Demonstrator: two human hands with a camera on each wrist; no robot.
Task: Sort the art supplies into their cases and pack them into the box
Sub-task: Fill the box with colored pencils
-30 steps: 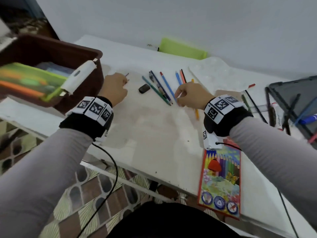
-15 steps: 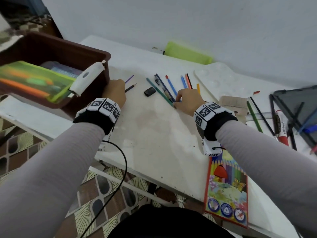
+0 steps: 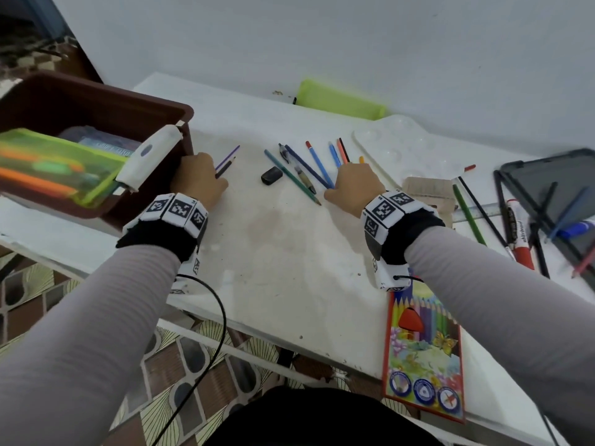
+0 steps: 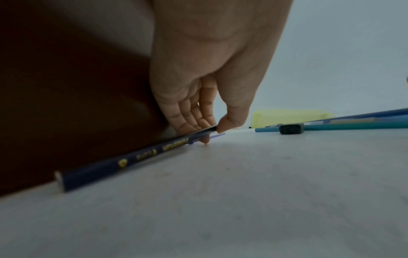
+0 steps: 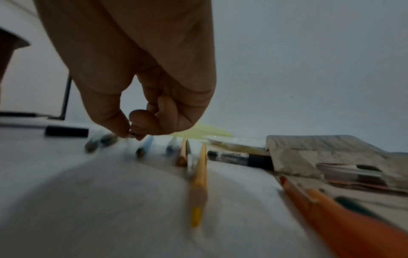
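My left hand (image 3: 199, 178) rests on the white table (image 3: 283, 252) beside the brown box (image 3: 128, 98). Its thumb and fingers pinch a dark blue pencil (image 4: 137, 155) lying low over the table, with a purple pencil (image 3: 228, 156) next to it. My right hand (image 3: 354, 181) sits at the near ends of a fan of coloured pencils (image 3: 317, 165). Its thumb and forefinger (image 5: 131, 135) pinch the tip of one pencil; blur hides which. A yellow pencil (image 5: 198, 183) lies under that wrist. The printed pencil case (image 3: 423, 358) lies at the table's front edge.
A green case (image 3: 48, 156) lies in the box and a white tube (image 3: 149, 159) rests on its rim. A black eraser (image 3: 272, 174) is between my hands. At the back are a green pouch (image 3: 338, 99) and a palette (image 3: 396, 146). To the right are a dark tray (image 3: 553, 181) and a red marker (image 3: 518, 230).
My left hand has slid a little toward the box. My right hand stays at the near ends of the fanned pencils. My view has shifted slightly.
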